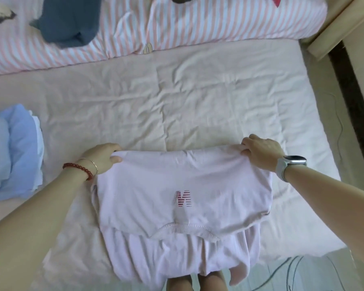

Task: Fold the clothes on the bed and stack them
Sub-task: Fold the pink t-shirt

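Observation:
A pale pink T-shirt (183,181) with a red "M" print lies on the near part of the bed, doubled over so its collar points toward me; its lower part hangs over the bed's front edge. My left hand (102,157) pinches the fold's far left corner. My right hand (259,152), with a watch on the wrist, grips the far right corner. A stack of folded light blue and white clothes (15,152) sits at the left edge. A dark blue garment (68,19) lies unfolded on the striped quilt at the far left.
The bed sheet (177,106) is cream and wrinkled. A pink-and-white striped quilt (198,28) runs along the far side, with a dark item and a red item at its top edge. A wooden bed frame (332,28) and a cable on the floor are at the right.

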`<state>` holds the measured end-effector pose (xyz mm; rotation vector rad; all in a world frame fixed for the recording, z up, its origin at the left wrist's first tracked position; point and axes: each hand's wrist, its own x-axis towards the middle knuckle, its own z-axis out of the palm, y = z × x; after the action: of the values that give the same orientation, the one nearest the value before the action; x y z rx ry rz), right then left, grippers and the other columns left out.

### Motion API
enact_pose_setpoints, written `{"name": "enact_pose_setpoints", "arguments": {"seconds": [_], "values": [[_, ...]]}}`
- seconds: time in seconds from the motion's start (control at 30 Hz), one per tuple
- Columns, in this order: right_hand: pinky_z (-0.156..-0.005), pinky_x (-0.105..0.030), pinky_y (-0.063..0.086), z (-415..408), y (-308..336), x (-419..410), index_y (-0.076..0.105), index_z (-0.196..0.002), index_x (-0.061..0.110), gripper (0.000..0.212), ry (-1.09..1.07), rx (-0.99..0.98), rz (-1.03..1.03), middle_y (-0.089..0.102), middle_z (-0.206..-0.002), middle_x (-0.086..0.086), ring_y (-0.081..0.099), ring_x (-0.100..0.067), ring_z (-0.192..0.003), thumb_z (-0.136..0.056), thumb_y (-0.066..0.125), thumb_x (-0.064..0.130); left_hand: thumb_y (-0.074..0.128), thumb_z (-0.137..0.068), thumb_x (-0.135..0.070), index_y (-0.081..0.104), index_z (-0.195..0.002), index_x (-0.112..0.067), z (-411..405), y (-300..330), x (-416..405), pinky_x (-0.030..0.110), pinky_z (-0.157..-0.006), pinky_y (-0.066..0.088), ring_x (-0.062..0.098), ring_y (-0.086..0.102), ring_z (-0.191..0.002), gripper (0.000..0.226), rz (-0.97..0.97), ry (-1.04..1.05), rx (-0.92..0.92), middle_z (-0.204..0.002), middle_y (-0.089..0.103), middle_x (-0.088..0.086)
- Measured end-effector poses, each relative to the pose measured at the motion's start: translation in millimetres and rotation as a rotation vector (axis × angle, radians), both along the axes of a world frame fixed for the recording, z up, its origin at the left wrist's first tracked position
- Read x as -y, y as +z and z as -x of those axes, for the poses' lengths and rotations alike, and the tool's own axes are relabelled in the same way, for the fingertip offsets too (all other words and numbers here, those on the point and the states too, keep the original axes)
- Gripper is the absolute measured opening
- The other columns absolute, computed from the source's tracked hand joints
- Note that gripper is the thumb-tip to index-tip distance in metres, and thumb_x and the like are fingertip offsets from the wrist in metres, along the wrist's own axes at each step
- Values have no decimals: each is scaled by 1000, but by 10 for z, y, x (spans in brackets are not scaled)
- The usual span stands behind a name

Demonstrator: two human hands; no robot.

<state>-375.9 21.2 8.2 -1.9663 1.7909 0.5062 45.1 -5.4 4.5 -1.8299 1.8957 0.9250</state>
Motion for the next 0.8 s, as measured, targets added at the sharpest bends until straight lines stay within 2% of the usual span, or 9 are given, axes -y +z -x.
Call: {"name": "enact_pose_setpoints", "arguments": {"seconds": [0.17,0.3,0.37,0.43,0.57,0.7,0.8], "values": [[-66,-31,33,63,454,495,53,-110,17,22,6,-1,123,51,-112,-4,58,-30,-94,-98,39,29,53,-93,-25,55,-117,-18,58,548,536,31,-86,35,25,49,-114,26,133,-19,76,-127,52,2],[-70,-34,31,72,887,1126,56,-115,11,25,-47,-13,400,51,-112,-15,57,-36,-96,-95,45,23,50,-93,-21,56,-118,-11,213,998,1103,38,-83,39,32,52,-109,27,493,27,92,-125,52,9],[-74,-38,32,69,1078,1404,56,-113,6,24,-85,-1,554,50,-108,-20,54,-39,-96,-94,46,17,52,-92,-15,57,-114,-6,284,1175,1325,42,-77,39,38,54,-102,24,702,51,90,-116,53,17],[-77,-42,32,66,1171,1553,54,-114,3,24,-95,14,628,49,-108,-22,51,-40,-98,-94,44,12,52,-91,-9,57,-108,-1,335,1251,1428,45,-73,38,41,54,-95,19,803,24,100,-106,54,23],[-77,-42,30,91,1042,1350,55,-113,1,25,-58,47,638,51,-107,-23,49,-39,-97,-90,45,1,53,-88,0,60,-109,2,339,1089,1229,45,-71,39,40,55,-94,22,779,-97,92,-106,57,25],[-66,-43,40,141,753,679,62,-97,-2,20,6,167,715,59,-92,-22,57,-40,-79,-79,58,-8,59,-71,11,64,-87,4,230,878,681,43,-61,45,38,61,-76,19,796,-211,59,-87,62,23],[-62,-38,37,171,525,55,64,-91,1,16,74,203,747,61,-86,-15,58,-35,-72,-80,52,1,39,-62,0,63,-81,-2,79,696,159,37,-57,48,33,65,-71,31,794,-320,26,-87,66,16]]}}
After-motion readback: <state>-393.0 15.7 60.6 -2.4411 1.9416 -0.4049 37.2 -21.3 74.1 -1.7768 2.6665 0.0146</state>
